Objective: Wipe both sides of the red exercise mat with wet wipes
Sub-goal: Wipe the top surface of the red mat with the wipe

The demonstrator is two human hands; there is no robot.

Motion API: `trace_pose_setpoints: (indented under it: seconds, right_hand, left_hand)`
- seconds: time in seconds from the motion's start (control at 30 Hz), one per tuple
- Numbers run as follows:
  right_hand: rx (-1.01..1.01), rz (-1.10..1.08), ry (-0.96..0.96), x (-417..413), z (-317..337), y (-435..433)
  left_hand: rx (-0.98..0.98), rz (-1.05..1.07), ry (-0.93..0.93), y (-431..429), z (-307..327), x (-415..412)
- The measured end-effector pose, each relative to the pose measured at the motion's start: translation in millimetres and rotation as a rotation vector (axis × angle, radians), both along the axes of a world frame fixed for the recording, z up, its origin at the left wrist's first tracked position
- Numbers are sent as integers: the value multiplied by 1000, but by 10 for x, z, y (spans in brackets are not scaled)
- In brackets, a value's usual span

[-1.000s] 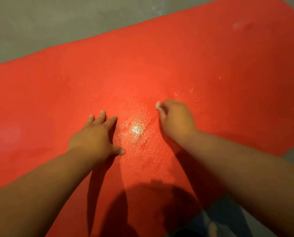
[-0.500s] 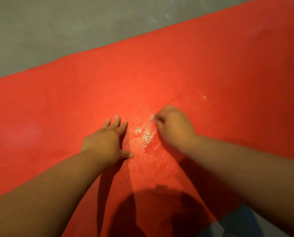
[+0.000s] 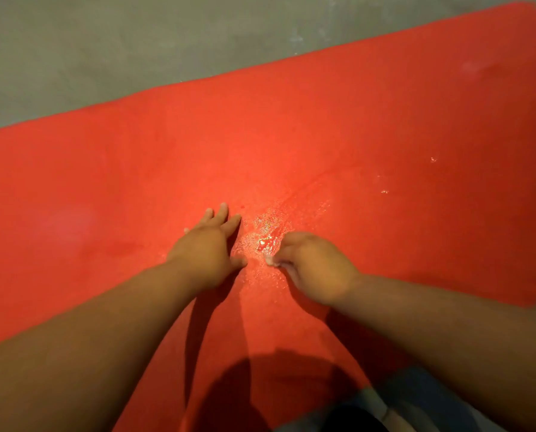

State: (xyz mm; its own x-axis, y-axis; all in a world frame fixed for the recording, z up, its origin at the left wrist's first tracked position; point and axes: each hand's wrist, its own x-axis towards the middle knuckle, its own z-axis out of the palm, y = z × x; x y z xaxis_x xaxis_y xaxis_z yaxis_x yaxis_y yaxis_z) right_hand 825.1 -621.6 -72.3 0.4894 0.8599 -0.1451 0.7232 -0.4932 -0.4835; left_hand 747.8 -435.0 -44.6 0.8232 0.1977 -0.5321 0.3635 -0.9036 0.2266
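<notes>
Our right hand (image 3: pixel 316 266) curls around a small white wet wipe (image 3: pixel 269 260) on the red exercise mat (image 3: pixel 385 120), whose long axis runs left to right under both hands, and the left hand (image 3: pixel 207 247) lies flat just beside it, fingers straight, we think to brace the mat.

Left hand (image 3: pixel 204 247) and right hand (image 3: pixel 318 269) bare; forearms (image 3: pixel 104 322) bare right to the frame edge. Blue-grey garment (image 3: pixel 422 397) near right, pale strip on it.
</notes>
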Motion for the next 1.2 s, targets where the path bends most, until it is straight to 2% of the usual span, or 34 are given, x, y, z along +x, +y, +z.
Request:
trace_pose_setpoints:
  seconds: [0.03,0.1,0.2,0.27,0.43,0.63,0.77,0.9,1.1,1.2]
  right_hand:
    - [11,13,44,-103,17,-27]
    - [42,-248,247,-120,75,-67]
    - [197,-712,772,-117,387,-60]
    - [267,-757,962,-170,689,-33]
    - [279,-663,892,-263,1505,-92]
    - [236,-731,741,-397,2099,-337]
    - [276,-739,792,-457,2357,-460]
    - [292,-727,820,-379,2292,-336]
    - [256,-749,855,63,1758,-226]
    - [225,-756,896,231,1526,-163]
  left_hand:
    - [-34,12,-15,-43,22,-55]
    - [-181,113,-99,-139,75,-199]
    - [-702,578,-176,-357,293,-351]
    - [-966,777,-168,-469,492,-356]
    - [-1076,769,-230,-559,1083,-304]
    - [-1070,811,-306,-641,1595,-349]
    - [-1229,762,-210,-751,1871,-396]
    - [-1199,694,-181,-787,1795,-274]
    - [-1196,887,-242,-542,1265,125]
    - [-1288,1019,-255,-482,1084,292]
